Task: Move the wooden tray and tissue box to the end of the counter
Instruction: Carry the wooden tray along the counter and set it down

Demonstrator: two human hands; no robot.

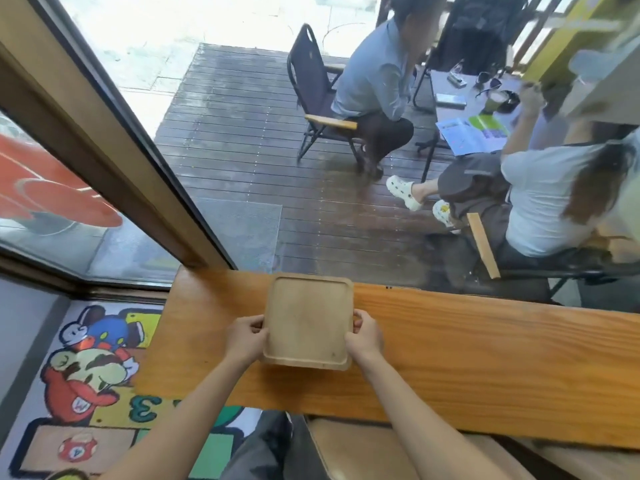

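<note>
A square pale wooden tray (306,322) with a raised rim lies on the orange-brown wooden counter (467,355), near the counter's left end. My left hand (244,337) grips the tray's left edge, fingers curled over the rim. My right hand (364,336) grips its right edge the same way. The tray holds nothing. No tissue box is in view.
A window runs along the counter's far edge, with a thick brown frame post (104,133) at the left. Outside, two people sit on chairs at a table (485,98) on a dark deck. A cartoon rug (93,368) covers the floor left of the counter. A stool seat (363,452) is below me.
</note>
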